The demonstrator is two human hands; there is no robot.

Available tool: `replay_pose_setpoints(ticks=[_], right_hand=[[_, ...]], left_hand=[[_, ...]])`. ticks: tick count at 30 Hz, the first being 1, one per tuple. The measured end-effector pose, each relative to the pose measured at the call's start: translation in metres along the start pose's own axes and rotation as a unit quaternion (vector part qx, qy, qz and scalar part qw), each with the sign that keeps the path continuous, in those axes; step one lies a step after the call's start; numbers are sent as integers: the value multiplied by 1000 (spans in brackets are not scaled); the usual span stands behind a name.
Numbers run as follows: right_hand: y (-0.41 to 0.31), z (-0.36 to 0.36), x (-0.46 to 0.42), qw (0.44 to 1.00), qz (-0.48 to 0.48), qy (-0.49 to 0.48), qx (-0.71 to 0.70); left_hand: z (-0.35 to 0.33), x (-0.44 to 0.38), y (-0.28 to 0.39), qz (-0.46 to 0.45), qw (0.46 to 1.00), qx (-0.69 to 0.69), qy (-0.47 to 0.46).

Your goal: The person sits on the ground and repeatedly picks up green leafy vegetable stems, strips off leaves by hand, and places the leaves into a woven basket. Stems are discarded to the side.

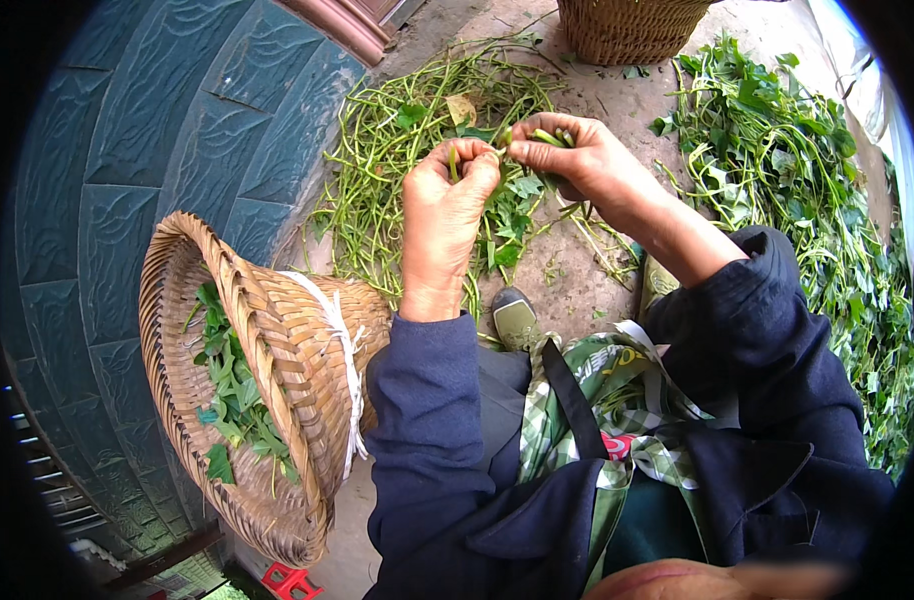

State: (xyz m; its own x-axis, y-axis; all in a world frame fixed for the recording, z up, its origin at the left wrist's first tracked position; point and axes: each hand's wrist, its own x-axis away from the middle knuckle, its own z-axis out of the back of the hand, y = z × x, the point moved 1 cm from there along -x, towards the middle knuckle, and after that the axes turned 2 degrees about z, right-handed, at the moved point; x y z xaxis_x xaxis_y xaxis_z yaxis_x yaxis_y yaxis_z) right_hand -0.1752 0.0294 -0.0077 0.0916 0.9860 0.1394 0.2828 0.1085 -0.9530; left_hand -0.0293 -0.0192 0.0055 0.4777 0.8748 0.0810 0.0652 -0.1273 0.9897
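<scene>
My left hand (449, 210) pinches a green stem (453, 163) between thumb and fingers. Its fingertips meet those of my right hand (588, 161), which grips several cut green stems (548, 137). A pale strip of stem is between the two thumbs, though its full length cannot be made out. Below both hands, a tangled heap of leafless vine stems (374, 180) lies on the floor, mixed with a few green leaves (511, 217). Beside my left forearm stands a wide-mouthed woven bamboo basket (277, 300), tilted, holding picked green leaves (236, 382).
A long pile of leafy vines (787, 172) covers the floor at the right. Another wicker basket (629, 34) stands at the top. Blue-green wall tiles (194, 142) rise on the left. A red plastic object (290, 581) is behind the bamboo basket. A checked apron (569, 420) covers my lap.
</scene>
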Motion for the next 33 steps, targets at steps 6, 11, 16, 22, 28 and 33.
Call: replay_pose_setpoints(ticks=[6,11,16,22,28,33], right_hand=[[-1,7,-2,998,-28,41,-48],[-8,3,-2,995,53,12,88],[4,11,-10,958,193,22,211],[1,2,-8,897,293,18,330],[-1,-1,-6,839,352,16,415],[-3,-2,-3,809,355,7,469]], left_hand=[[2,-1,4,9,999,-35,34],[24,-2,8,-94,985,-64,131],[13,-5,13,-109,979,-113,131],[13,0,12,-59,989,-115,69],[5,2,16,-35,989,-136,46],[6,3,16,-2,979,-198,39]])
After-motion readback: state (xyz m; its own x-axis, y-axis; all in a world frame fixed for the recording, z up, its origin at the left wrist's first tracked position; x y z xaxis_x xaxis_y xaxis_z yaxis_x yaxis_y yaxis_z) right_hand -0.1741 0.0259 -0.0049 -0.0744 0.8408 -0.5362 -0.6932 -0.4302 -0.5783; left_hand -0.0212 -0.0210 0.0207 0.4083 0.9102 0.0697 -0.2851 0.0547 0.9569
